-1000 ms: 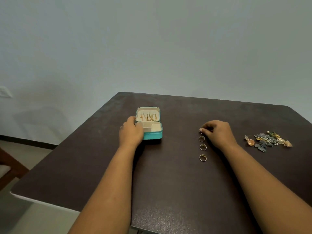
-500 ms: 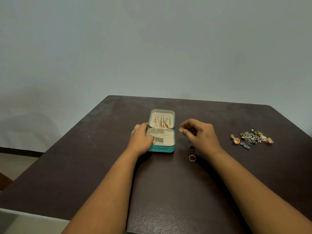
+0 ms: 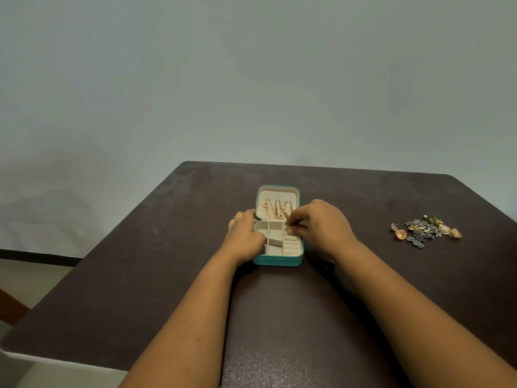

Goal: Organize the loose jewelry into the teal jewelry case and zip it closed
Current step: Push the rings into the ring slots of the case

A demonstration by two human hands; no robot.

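Teal jewelry case (image 3: 278,260) lies open beneath the right hand's fingers (image 3: 292,230).

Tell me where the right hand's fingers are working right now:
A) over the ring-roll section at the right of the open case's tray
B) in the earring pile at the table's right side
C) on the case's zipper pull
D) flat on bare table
A: the right hand has its fingers pinched together over the ring rolls at the right of the open teal jewelry case, far from the earring pile.
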